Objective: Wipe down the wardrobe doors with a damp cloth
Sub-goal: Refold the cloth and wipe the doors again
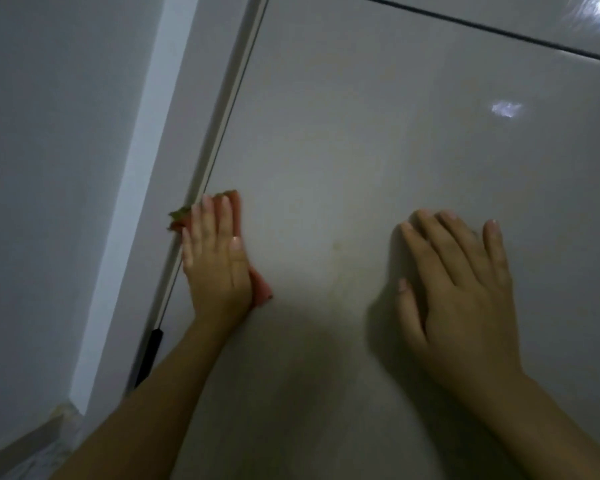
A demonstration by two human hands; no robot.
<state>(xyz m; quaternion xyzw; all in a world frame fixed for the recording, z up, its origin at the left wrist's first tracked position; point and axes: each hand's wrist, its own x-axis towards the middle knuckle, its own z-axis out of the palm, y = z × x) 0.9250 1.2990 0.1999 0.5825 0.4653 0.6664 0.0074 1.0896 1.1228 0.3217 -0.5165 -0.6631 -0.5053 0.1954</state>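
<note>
The left hand [215, 261] is lying flat against the wardrobe door [378, 161], its fingers [224, 216] stretched out straight and close together, pressing a pink cloth [262, 287] onto the glossy pale panel. The cloth is sitting almost wholly under the palm; one pink edge is peeking out past the fingertips and another beside the heel of the hand, and a greenish corner is poking out on the little-finger side, at the door's left edge. That edge is running alongside a thin pale strip [222, 133], and a dark handle-like piece [149, 355] is showing lower down the same edge, though the dim light is making it hard to say exactly what it is.

The right hand [465, 299] is resting on the same door panel, well apart from the cloth, palm down, fingers [426, 244] extended and slightly spread, thumb lying out to the side, holding nothing. To the left of the door, a grey wall [49, 168] is meeting the floor.
</note>
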